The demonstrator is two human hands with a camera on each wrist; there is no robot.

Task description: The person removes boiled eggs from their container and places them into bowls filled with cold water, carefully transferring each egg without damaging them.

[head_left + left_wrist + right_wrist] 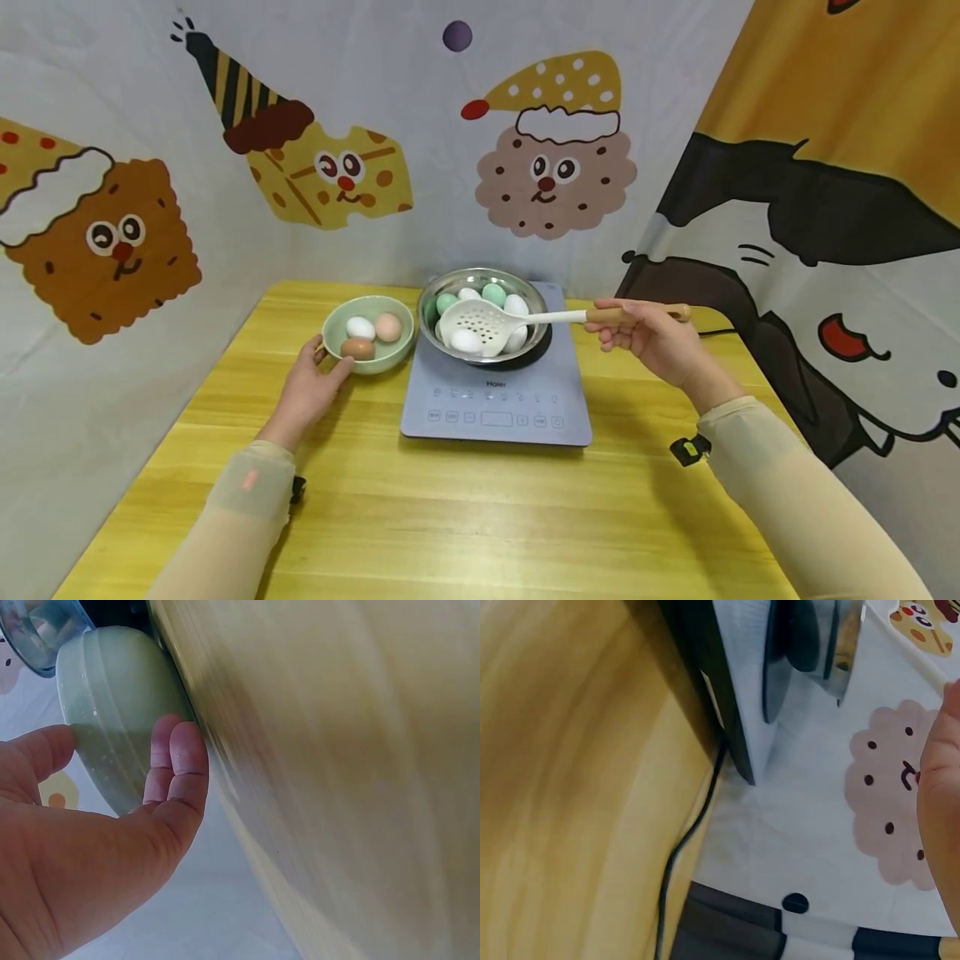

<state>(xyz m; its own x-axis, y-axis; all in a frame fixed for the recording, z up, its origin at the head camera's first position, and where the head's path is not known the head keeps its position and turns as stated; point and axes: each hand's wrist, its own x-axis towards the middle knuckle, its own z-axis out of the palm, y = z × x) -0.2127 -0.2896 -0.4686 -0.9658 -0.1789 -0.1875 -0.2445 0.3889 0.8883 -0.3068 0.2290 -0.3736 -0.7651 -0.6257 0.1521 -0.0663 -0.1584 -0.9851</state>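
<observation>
In the head view, my left hand [309, 385] holds the near left side of a pale green bowl [384, 363], thumb at the rim and fingers along the outer wall. Inside lie a white egg [361, 327], a pinkish egg [387, 327] and a brown egg [357, 348]. My right hand [660, 337] grips the wooden handle of a white skimmer [557, 317]. Its perforated head is over a steel bowl [540, 343] and carries a white egg [466, 341]. Several white and green eggs [493, 293] sit in the steel bowl, partly hidden behind the skimmer.
Beneath the steel bowl is a flat induction cooker [495, 425] on a yellow wooden table [480, 517]. A black cord [676, 851] runs from the cooker over the table edge. A cartoon-printed cloth [442, 183] hangs close behind the table.
</observation>
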